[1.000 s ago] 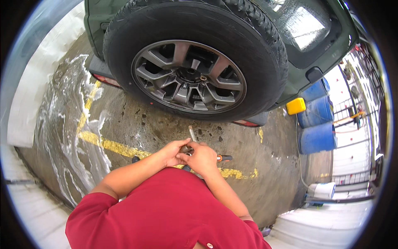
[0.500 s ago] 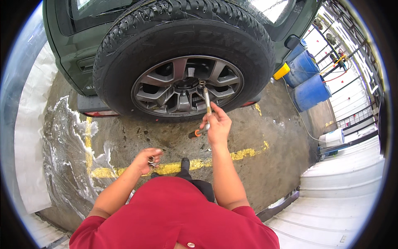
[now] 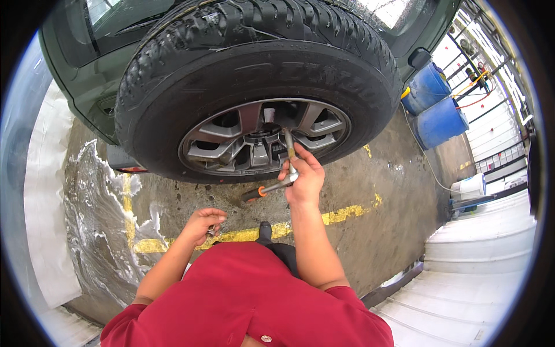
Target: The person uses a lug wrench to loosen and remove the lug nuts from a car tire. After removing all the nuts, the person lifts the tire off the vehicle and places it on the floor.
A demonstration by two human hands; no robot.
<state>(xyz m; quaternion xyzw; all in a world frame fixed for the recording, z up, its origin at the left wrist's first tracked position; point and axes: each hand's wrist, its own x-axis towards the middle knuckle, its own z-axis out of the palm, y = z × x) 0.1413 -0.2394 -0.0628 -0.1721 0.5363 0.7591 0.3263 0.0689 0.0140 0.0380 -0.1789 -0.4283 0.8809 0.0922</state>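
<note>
A spare wheel with a black tyre [image 3: 167, 121] and a grey alloy rim [image 3: 260, 153] is mounted on the back of a green vehicle. My right hand [image 3: 305, 176] is closed around a socket wrench [image 3: 284, 184] where its long extension meets the handle. The extension reaches up to the rim, its tip beside the hub; whether it sits on a nut is hidden. The black and orange grip [image 3: 253, 194] sticks out to the left, below the tyre. Lower left, my left hand [image 3: 201, 224] curls around small metal pieces [image 3: 211, 230], probably wheel nuts.
Blue barrels [image 3: 442, 122] stand at the right, near a hose and metal bars. A white bucket [image 3: 471, 186] is below them. Foam [image 3: 98, 214] spreads over the wet concrete floor at the left, across yellow painted lines [image 3: 347, 215].
The wheel looks larger and closer. In my right hand the wrench handle has swung further out to the left, and the extension tip sits deeper among the spokes. My left hand still holds the metal pieces.
</note>
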